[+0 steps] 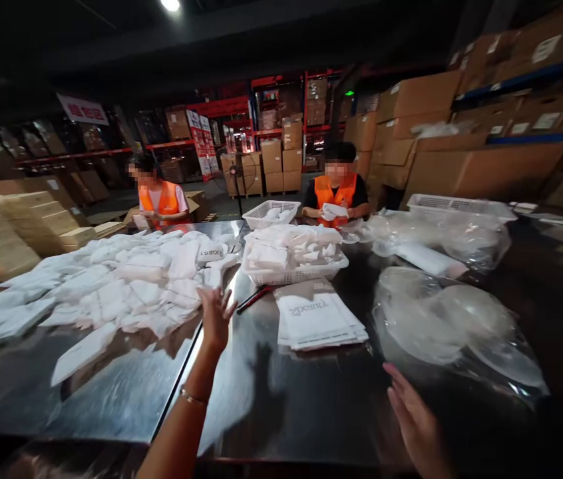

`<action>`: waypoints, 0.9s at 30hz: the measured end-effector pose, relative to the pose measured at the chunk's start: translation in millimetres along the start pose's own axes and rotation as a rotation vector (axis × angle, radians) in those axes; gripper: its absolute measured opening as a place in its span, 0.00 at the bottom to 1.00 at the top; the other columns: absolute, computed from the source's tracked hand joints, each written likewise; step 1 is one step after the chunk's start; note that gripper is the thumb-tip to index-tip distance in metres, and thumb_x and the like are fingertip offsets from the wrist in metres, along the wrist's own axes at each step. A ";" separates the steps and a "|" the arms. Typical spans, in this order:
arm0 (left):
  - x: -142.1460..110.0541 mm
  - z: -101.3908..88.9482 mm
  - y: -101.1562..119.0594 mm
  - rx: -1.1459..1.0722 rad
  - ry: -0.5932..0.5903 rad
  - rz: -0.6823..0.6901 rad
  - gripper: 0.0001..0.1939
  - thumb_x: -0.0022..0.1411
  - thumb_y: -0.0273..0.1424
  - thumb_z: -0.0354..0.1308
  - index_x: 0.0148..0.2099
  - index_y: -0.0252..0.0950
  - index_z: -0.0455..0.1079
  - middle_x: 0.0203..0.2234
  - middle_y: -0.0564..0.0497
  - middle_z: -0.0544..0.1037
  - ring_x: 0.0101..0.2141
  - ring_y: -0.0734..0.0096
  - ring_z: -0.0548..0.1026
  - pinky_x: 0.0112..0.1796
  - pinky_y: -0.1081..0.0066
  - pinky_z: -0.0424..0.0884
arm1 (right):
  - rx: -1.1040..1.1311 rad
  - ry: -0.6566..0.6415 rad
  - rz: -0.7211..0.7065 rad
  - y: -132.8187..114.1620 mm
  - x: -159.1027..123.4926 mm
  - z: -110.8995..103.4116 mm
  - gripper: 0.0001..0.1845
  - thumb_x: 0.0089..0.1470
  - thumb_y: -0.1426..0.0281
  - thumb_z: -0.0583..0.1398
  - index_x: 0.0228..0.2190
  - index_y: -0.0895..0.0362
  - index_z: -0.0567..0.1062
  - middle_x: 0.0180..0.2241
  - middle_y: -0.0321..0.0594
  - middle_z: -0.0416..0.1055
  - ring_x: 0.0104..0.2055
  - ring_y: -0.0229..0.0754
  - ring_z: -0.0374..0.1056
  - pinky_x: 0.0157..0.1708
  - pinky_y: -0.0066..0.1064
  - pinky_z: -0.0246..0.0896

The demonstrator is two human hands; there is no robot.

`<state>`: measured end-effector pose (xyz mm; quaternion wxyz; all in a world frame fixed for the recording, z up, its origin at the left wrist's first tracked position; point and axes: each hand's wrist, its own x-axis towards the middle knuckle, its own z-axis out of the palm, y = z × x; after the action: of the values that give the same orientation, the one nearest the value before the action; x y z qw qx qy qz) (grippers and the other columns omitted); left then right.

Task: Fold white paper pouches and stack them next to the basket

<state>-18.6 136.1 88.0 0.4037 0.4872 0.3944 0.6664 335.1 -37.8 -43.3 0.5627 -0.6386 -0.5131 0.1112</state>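
Observation:
My left hand point(215, 314) is raised over the metal table with its fingers spread and nothing in them. Just beyond and left of it lies a wide heap of white packets point(126, 286). My right hand point(414, 416) hovers low at the right, fingers stretched out and holding nothing. Between the hands, farther back, rests a stack of flat white printed bags point(319, 316). Behind that stack, a white basket point(294, 274) is piled with folded white packets. Large clear plastic bags with whitish round contents point(454, 326) lie beyond my right hand.
Two people in orange vests point(162, 199) sit across the table, one holding a printed white piece point(334, 211). A second basket point(271, 214) stands behind the first. A dark red-edged stick point(254, 298) lies near the stack. Cardboard boxes point(421, 100) and racks surround the table.

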 end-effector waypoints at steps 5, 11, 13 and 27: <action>-27.1 89.9 -63.1 0.658 -0.583 0.232 0.11 0.63 0.32 0.57 0.47 0.36 0.73 0.49 0.43 0.76 0.52 0.59 0.72 0.56 0.55 0.66 | -0.704 0.235 -0.448 30.9 79.3 -51.4 0.28 0.65 0.61 0.41 0.45 0.64 0.73 0.46 0.58 0.72 0.52 0.57 0.67 0.52 0.51 0.64; -37.4 140.6 -88.5 1.081 -0.913 0.270 0.05 0.65 0.27 0.58 0.37 0.31 0.73 0.34 0.48 0.78 0.39 0.66 0.77 0.45 0.59 0.73 | -0.849 0.001 -0.575 27.1 100.0 -59.4 0.17 0.63 0.64 0.49 0.39 0.57 0.76 0.40 0.47 0.75 0.45 0.52 0.70 0.47 0.45 0.63; -35.6 142.1 -88.4 1.192 -0.933 0.284 0.07 0.68 0.29 0.54 0.39 0.31 0.73 0.36 0.47 0.78 0.39 0.67 0.76 0.45 0.61 0.73 | -0.862 -0.061 -0.561 28.5 91.5 -56.8 0.16 0.62 0.67 0.50 0.37 0.54 0.77 0.34 0.43 0.75 0.38 0.48 0.71 0.41 0.41 0.64; -41.4 138.2 -70.9 1.440 -1.032 0.494 0.08 0.69 0.30 0.54 0.47 0.32 0.70 0.36 0.50 0.75 0.36 0.69 0.75 0.40 0.63 0.74 | -0.542 -0.214 -0.528 -31.2 56.3 -62.6 0.16 0.58 0.61 0.54 0.33 0.52 0.81 0.34 0.42 0.78 0.37 0.50 0.75 0.37 0.37 0.74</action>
<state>134.3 141.9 38.7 -0.0251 0.9284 0.3697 0.0272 388.9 -36.7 28.6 0.3264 -0.5948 -0.7262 -0.1110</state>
